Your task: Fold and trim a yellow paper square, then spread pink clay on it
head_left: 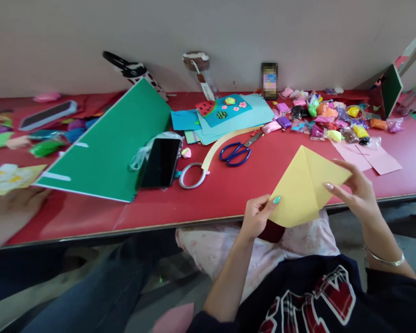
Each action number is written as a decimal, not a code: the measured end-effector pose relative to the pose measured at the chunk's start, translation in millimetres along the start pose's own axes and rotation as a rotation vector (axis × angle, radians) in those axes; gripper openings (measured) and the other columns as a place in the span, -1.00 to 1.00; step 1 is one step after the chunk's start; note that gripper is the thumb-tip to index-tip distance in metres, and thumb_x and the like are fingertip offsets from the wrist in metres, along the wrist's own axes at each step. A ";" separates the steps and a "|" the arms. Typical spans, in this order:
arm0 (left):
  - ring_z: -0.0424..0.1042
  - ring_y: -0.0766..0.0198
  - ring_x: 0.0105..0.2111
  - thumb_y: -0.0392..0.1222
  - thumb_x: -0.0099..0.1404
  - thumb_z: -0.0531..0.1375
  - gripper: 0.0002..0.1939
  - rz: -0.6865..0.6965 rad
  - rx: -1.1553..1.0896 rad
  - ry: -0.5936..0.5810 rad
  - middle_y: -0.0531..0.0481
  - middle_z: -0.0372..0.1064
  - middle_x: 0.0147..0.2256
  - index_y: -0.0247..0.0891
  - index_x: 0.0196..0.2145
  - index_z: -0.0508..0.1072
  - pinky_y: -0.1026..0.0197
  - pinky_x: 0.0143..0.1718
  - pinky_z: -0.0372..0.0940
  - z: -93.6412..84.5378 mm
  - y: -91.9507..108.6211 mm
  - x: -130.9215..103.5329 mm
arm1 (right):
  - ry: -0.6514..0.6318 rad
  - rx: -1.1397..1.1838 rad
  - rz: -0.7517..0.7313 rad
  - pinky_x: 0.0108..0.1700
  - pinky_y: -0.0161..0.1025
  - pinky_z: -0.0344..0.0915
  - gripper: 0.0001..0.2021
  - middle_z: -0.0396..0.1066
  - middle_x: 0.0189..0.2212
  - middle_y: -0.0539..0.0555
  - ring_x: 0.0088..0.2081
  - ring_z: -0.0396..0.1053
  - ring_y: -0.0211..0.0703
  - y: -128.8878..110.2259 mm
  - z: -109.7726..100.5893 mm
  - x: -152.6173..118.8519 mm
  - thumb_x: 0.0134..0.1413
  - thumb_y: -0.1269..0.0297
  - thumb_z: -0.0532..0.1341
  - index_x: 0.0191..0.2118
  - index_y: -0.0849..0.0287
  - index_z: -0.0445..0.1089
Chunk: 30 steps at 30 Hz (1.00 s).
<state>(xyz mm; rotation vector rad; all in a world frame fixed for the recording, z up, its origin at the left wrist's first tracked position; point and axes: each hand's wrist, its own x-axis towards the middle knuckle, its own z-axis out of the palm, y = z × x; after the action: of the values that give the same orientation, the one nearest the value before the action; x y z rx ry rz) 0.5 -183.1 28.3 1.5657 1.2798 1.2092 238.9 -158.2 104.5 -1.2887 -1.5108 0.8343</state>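
A creased sheet of yellow paper (300, 189) is held up over the front edge of the red table, in front of my body. My left hand (258, 212) pinches its lower left corner, thumb on top. At the paper's right corner, my right hand (355, 189) holds it between thumb and fingers. Blue-handled scissors (241, 150) lie on the table beyond the paper, beside a curved cream strip (217, 149) and a white tape roll (192, 175). Two pink paper pieces (377, 157) lie beyond my right hand.
Many small clay packets (333, 115) cover the back right. A green board (118, 143) leans at left near a black phone (162, 162). Blue sheets (260, 111) and a bottle (203, 78) stand behind. Another person's hand (17, 206) is at far left.
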 end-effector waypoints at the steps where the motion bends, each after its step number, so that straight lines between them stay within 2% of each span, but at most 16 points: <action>1: 0.09 0.39 -0.64 0.22 0.33 0.05 -0.42 -0.034 -0.040 0.014 0.11 0.06 -0.69 -0.32 -0.60 0.38 0.31 -0.61 0.03 -0.4 0.8 -0.5 | -0.044 0.032 0.078 -0.06 -0.05 0.50 -0.45 0.53 -0.10 0.15 -0.09 0.52 0.04 4.0 2.3 1.1 -0.11 0.09 0.41 0.03 0.10 0.35; 3: 0.02 0.42 -0.63 0.26 0.27 0.11 -0.42 -0.097 -0.112 0.044 0.12 -0.01 -0.67 -0.30 -0.63 0.32 0.31 -0.61 -0.02 -2.7 1.6 -0.1 | -0.167 0.129 0.192 -0.19 -0.10 0.52 -0.54 0.57 -0.29 0.13 -0.25 0.55 -0.01 14.9 7.8 0.2 -0.11 0.05 0.40 -0.09 0.16 0.40; 5: -0.07 0.44 -0.62 0.28 0.22 0.15 -0.41 -0.147 -0.172 0.080 0.14 -0.10 -0.66 -0.28 -0.67 0.21 0.31 -0.61 -0.08 -6.3 1.8 1.8 | -0.296 0.214 0.246 -0.29 -0.13 0.52 -0.60 0.55 -0.44 0.09 -0.37 0.55 -0.05 25.6 13.4 -3.0 -0.09 0.01 0.38 -0.20 0.18 0.42; 8: -0.17 0.45 -0.59 0.26 0.16 0.21 -0.39 -0.187 -0.229 0.128 0.15 -0.21 -0.63 -0.24 -0.69 0.06 0.30 -0.59 -0.17 -10.5 1.7 4.6 | -0.424 0.155 0.248 -0.29 -0.16 0.49 -0.64 0.55 -0.43 0.10 -0.38 0.53 -0.10 35.2 22.6 -8.5 -0.11 -0.01 0.38 -0.30 0.18 0.45; 11: -0.21 0.45 -0.58 0.22 0.13 0.25 -0.38 -0.205 -0.263 0.149 0.15 -0.23 -0.62 -0.24 -0.70 0.03 0.28 -0.58 -0.21 -10.2 -0.3 5.0 | -0.416 0.030 0.211 -0.28 -0.17 0.47 -0.65 0.56 -0.34 0.13 -0.35 0.51 -0.11 39.3 33.4 -13.2 -0.08 -0.01 0.36 -0.30 0.18 0.50; 15: -0.16 0.45 -0.61 0.28 0.14 0.22 -0.35 -0.221 -0.300 0.159 0.16 -0.21 -0.65 -0.23 -0.72 0.02 0.29 -0.60 -0.15 -7.2 -7.6 3.1 | -0.378 0.049 0.196 -0.34 -0.20 0.43 -0.65 0.54 -0.43 0.12 -0.39 0.49 -0.12 43.9 43.2 -15.8 -0.01 -0.05 0.29 -0.37 0.19 0.49; 17: -0.06 0.43 -0.62 0.31 0.16 0.17 -0.36 -0.230 -0.316 0.160 0.15 -0.11 -0.68 -0.24 -0.72 0.07 0.30 -0.60 -0.04 -7.0 -10.9 2.3 | -0.369 0.063 0.196 -0.37 -0.22 0.41 -0.66 0.53 -0.45 0.10 -0.41 0.47 -0.15 45.9 44.3 -15.6 -0.01 -0.04 0.30 -0.39 0.19 0.47; 19: 0.11 0.38 -0.60 0.31 0.16 0.17 -0.42 -0.238 -0.326 0.142 0.10 0.08 -0.67 -0.26 -0.67 0.24 0.29 -0.55 0.11 -7.8 -11.9 1.5 | -0.371 0.084 0.206 -0.37 -0.23 0.40 -0.67 0.52 -0.46 0.09 -0.42 0.46 -0.17 47.5 43.8 -15.6 -0.02 -0.03 0.31 -0.40 0.19 0.46; 22: 0.34 0.28 -0.49 0.23 0.12 0.24 -0.52 -0.249 -0.324 0.087 0.02 0.35 -0.56 -0.33 -0.44 0.48 0.27 -0.43 0.26 -10.9 -7.8 -0.4 | -0.389 0.122 0.241 -0.33 -0.21 0.42 -0.69 0.52 -0.44 0.09 -0.40 0.48 -0.15 50.6 41.9 -17.2 -0.05 0.00 0.33 -0.42 0.18 0.44; 24: 0.40 0.25 -0.45 0.16 0.15 0.24 -0.56 -0.256 -0.310 0.026 -0.01 0.42 -0.52 -0.34 -0.35 0.52 0.27 -0.40 0.29 -15.2 -2.1 -2.4 | -0.361 0.199 0.262 -0.25 -0.17 0.45 -0.66 0.54 -0.34 0.11 -0.30 0.51 -0.09 53.1 38.9 -17.5 -0.09 0.01 0.36 -0.28 0.16 0.44; 28: 0.43 0.25 -0.47 -0.03 0.15 0.28 -0.72 -0.263 -0.238 -0.190 -0.04 0.50 -0.49 -0.35 -0.39 0.57 0.31 -0.43 0.27 -31.6 11.3 -5.0 | -0.198 0.363 0.238 -0.10 -0.11 0.46 -0.33 0.47 -0.01 0.19 -0.05 0.48 0.01 53.3 25.4 -9.2 -0.14 0.00 0.40 0.11 0.03 0.23; 30: 0.43 0.26 -0.45 -0.11 0.18 0.24 -0.78 -0.243 -0.103 -0.340 -0.04 0.53 -0.45 -0.34 -0.37 0.59 0.32 -0.42 0.26 -40.9 16.2 -3.8 | -0.245 0.357 0.208 -0.05 -0.12 0.43 -0.26 0.47 0.00 0.20 -0.02 0.47 -0.01 49.8 18.8 -2.1 -0.18 0.05 0.43 0.16 0.02 0.19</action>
<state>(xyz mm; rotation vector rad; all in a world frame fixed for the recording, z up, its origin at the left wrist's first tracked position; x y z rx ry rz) -35.1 -190.3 53.5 1.4214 1.1270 0.8043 237.4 -148.2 52.3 -1.1160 -1.3462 1.3715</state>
